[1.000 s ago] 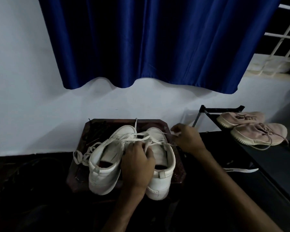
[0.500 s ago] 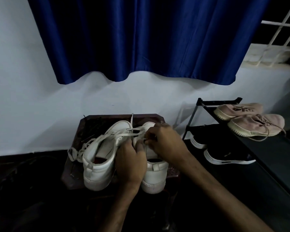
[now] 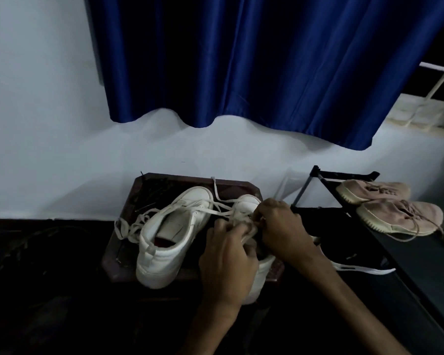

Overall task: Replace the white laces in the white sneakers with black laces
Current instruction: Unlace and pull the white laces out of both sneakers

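Note:
Two white sneakers stand side by side on a dark wooden stool (image 3: 164, 181), toes toward the wall. The left sneaker (image 3: 172, 237) has loose white laces (image 3: 128, 226) spilling off its left side. Both hands largely cover the right sneaker (image 3: 245, 204). My left hand (image 3: 227, 262) rests on its collar and pinches its white lace (image 3: 222, 212). My right hand (image 3: 280, 226) grips the same lace over the tongue. Thin black laces (image 3: 149, 192) lie in a dark tangle at the stool's back left corner.
A black shoe rack (image 3: 318, 175) stands to the right, with a pair of pink sneakers (image 3: 395, 213) on top and black shoes with white soles (image 3: 354, 262) below. A blue curtain (image 3: 254, 60) hangs on the white wall. The floor is dark.
My right hand came back from the right of the stool to the right sneaker's tongue and now grips the lace beside my left hand. The view shifted slightly.

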A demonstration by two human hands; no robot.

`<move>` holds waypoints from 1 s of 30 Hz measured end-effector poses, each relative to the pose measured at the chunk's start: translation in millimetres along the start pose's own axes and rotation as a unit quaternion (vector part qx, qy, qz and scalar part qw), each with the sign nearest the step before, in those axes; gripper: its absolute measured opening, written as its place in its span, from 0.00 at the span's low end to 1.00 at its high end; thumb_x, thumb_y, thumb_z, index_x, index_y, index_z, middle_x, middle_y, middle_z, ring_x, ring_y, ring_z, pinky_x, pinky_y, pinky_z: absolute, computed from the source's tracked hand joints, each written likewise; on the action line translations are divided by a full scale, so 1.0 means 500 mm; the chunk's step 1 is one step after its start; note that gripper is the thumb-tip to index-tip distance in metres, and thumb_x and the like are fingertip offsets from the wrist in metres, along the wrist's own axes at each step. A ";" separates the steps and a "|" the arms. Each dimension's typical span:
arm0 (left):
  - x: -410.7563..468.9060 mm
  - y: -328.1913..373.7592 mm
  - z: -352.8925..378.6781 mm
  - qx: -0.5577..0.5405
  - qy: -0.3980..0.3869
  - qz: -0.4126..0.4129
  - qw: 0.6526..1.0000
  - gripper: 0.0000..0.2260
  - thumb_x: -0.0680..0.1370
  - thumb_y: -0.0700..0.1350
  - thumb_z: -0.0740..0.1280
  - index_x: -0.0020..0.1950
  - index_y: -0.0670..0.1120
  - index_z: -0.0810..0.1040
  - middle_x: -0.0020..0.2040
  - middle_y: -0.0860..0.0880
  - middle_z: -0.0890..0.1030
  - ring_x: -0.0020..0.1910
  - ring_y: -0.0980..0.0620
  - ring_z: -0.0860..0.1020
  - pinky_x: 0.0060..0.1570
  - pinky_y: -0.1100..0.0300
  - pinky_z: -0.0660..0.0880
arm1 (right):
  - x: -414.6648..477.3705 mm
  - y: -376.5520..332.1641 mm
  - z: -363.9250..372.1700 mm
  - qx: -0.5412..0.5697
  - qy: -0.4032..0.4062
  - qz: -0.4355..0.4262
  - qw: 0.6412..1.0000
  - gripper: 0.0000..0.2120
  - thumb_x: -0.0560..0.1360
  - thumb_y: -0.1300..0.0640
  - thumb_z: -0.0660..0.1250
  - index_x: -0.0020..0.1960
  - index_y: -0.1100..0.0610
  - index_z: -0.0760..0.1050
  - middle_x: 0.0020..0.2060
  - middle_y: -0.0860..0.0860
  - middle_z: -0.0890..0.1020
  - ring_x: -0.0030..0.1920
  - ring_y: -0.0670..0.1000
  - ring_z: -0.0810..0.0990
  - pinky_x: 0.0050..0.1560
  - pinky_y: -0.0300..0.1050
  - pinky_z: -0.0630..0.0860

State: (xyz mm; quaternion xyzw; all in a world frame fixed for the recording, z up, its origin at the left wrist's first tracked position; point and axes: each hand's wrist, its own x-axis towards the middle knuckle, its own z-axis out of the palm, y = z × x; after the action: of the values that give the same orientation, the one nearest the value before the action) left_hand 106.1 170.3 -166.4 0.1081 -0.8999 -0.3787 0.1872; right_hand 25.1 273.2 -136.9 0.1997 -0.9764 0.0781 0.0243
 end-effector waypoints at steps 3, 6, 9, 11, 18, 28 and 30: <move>-0.014 0.004 0.013 -0.066 0.044 -0.050 0.996 0.13 0.73 0.44 0.67 0.56 0.57 0.79 0.51 0.57 0.70 0.51 0.55 0.75 0.37 0.72 0.63 | -0.004 -0.004 -0.004 -0.043 0.017 -0.005 0.999 0.12 0.74 0.58 0.65 0.57 0.52 0.77 0.58 0.48 0.75 0.61 0.52 0.71 0.56 0.53 0.69; -0.015 0.000 0.022 -0.087 0.085 -0.069 0.990 0.10 0.71 0.42 0.68 0.51 0.53 0.78 0.50 0.55 0.72 0.46 0.55 0.76 0.35 0.72 0.60 | 0.003 -0.018 -0.007 -0.094 0.040 -0.019 0.995 0.11 0.76 0.56 0.63 0.57 0.49 0.77 0.57 0.46 0.76 0.60 0.50 0.73 0.55 0.52 0.67; -0.016 -0.004 0.028 -0.086 0.095 -0.068 0.989 0.11 0.71 0.41 0.68 0.51 0.52 0.78 0.50 0.54 0.73 0.45 0.54 0.77 0.38 0.70 0.63 | 0.011 -0.024 -0.005 -0.104 0.026 -0.027 0.994 0.09 0.76 0.56 0.63 0.53 0.48 0.80 0.56 0.45 0.77 0.59 0.50 0.73 0.56 0.52 0.66; -0.015 -0.004 0.031 -0.083 0.098 -0.068 0.989 0.11 0.71 0.41 0.68 0.52 0.51 0.78 0.51 0.54 0.72 0.45 0.54 0.77 0.38 0.67 0.65 | 0.009 -0.019 -0.020 -0.092 0.004 -0.045 0.995 0.08 0.76 0.54 0.64 0.52 0.47 0.80 0.58 0.43 0.76 0.61 0.49 0.71 0.58 0.53 0.67; -0.022 -0.006 0.035 -0.089 0.116 -0.068 0.987 0.09 0.70 0.41 0.69 0.48 0.53 0.78 0.49 0.55 0.72 0.40 0.53 0.78 0.34 0.62 0.69 | 0.020 0.052 -0.139 0.009 -0.170 -0.059 0.984 0.06 0.69 0.41 0.71 0.39 0.30 0.76 0.52 0.33 0.70 0.60 0.46 0.70 0.60 0.62 0.71; -0.016 -0.007 0.039 -0.092 0.110 -0.087 0.986 0.13 0.73 0.42 0.67 0.56 0.50 0.78 0.51 0.54 0.72 0.42 0.53 0.78 0.36 0.64 0.66 | 0.010 -0.028 -0.051 -0.083 -0.037 -0.056 0.994 0.07 0.75 0.53 0.67 0.50 0.46 0.81 0.61 0.39 0.73 0.64 0.46 0.66 0.53 0.49 0.64; -0.014 -0.008 0.041 -0.080 0.113 -0.084 0.987 0.14 0.73 0.43 0.67 0.58 0.50 0.78 0.52 0.54 0.72 0.43 0.52 0.78 0.36 0.64 0.67 | -0.001 -0.003 -0.099 -0.042 -0.095 -0.079 0.991 0.04 0.73 0.50 0.70 0.42 0.40 0.79 0.58 0.35 0.72 0.63 0.44 0.65 0.56 0.51 0.64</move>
State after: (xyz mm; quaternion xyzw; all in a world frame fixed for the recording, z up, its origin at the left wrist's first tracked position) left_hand 104.1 183.1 -184.0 0.2095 -0.8274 -0.4496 0.2633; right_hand 26.8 280.2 -88.2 0.2818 -0.9578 0.0158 -0.0537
